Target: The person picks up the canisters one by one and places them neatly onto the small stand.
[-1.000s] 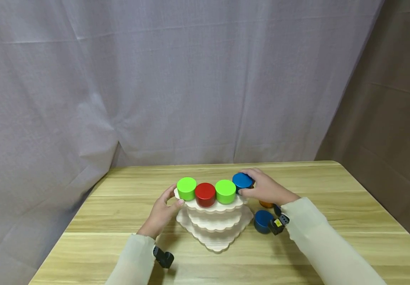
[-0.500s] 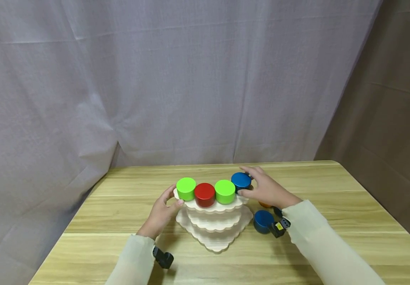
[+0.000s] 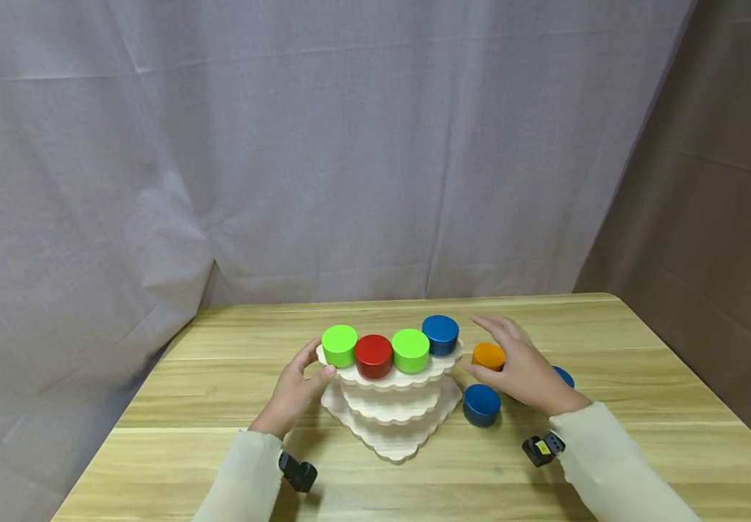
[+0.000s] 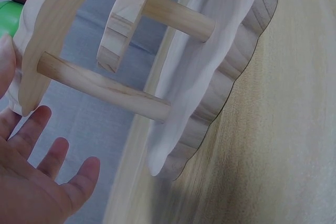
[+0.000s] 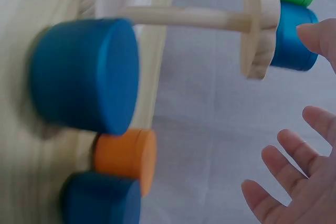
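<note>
A pale wooden tiered stand [image 3: 391, 404] with scalloped edges has its tiers joined by round dowels [image 4: 105, 87]. Along its top tier sit a green cylinder [image 3: 339, 346], a red cylinder [image 3: 373, 357], a second green cylinder [image 3: 411, 351] and a blue cylinder [image 3: 441, 336] at the right end. My left hand [image 3: 296, 389] pinches the left edge of the top tier, thumb above, with the other fingers spread. To the right of the stand, my right hand [image 3: 527, 368] is apart from the blue cylinder, fingers spread and holding nothing.
On the wooden table [image 3: 173, 449], right of the stand, are an orange cylinder [image 3: 488, 355], a blue cylinder [image 3: 482, 405] and another blue one [image 3: 565, 376] partly hidden by my right hand. A grey curtain [image 3: 323, 159] hangs behind.
My right hand has let go of the blue cylinder on the top tier and moved right, uncovering the orange cylinder. My left hand keeps its place on the stand.
</note>
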Tool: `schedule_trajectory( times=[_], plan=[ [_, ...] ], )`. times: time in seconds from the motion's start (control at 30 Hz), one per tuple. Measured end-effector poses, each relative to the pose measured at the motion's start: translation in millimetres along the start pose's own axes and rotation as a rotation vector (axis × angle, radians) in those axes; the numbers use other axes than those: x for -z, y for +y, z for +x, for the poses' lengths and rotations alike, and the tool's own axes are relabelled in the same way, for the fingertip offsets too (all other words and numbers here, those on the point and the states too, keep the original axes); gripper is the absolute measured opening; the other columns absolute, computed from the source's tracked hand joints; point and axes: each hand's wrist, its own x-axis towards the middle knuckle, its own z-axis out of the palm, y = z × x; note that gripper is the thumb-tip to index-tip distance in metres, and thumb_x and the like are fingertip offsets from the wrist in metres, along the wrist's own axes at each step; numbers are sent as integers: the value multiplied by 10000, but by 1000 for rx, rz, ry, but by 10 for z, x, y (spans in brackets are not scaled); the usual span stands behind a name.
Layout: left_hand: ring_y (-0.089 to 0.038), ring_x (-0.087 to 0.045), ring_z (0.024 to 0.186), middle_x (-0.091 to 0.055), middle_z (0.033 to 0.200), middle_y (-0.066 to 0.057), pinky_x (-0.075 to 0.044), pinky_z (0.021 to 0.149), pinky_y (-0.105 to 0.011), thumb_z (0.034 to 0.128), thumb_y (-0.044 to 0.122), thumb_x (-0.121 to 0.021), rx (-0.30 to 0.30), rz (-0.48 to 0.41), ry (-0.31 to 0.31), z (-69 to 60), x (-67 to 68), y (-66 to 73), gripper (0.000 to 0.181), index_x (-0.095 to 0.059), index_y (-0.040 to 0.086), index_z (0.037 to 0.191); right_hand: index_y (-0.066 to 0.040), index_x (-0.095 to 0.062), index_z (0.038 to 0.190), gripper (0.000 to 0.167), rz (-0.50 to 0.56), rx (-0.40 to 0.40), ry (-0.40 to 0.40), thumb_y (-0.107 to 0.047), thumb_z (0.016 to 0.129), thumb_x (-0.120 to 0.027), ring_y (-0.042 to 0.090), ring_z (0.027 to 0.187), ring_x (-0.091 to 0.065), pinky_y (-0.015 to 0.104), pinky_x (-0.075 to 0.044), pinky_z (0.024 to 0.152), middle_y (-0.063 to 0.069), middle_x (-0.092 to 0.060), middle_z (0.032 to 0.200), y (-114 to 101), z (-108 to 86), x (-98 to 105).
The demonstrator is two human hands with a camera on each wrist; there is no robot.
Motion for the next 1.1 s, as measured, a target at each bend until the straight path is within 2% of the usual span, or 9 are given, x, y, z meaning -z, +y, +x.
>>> schedule_trajectory(
  times=[0.2, 0.47, 0.83, 1.1],
  plan=[
    [-376, -340, 1347, -457, 1391, -224, -244, 1092, -612, 910, 174, -663, 3, -10, 0, 7, 12, 5, 655, -363, 111, 1489, -73, -348, 1475, 804, -56, -30, 31, -368, 841, -743, 454, 1316, -317, 690, -353, 966, 225, -280, 1493, 146, -155, 25],
    [-386, -328, 1352, -457, 1386, -239, -193, 1100, -635, 912, 158, -661, -5, -20, -1, -9, 12, 36, 659, -353, 93, 1491, -48, -334, 1477, 815, -45, -96, 46, -359, 843, -742, 483, 1295, -321, 708, -341, 953, 265, -274, 1481, 364, -310, 66],
    [-379, -326, 1355, -459, 1388, -230, -209, 1098, -629, 902, 189, -676, 6, -17, -2, -14, 26, 23, 674, -358, 108, 1490, -1, -305, 1476, 860, -66, -168, 49, -446, 856, -702, 518, 1281, -301, 719, -318, 950, 319, -271, 1456, 656, -457, 88],
    [-380, -335, 1348, -450, 1401, -228, -279, 1081, -596, 908, 201, -671, 15, -15, -6, -25, 35, 30, 678, -347, 112, 1496, 28, -325, 1455, 875, -90, -218, 49, -457, 840, -715, 535, 1260, -300, 724, -321, 945, 354, -277, 1432, 791, -511, 64]
  ],
)
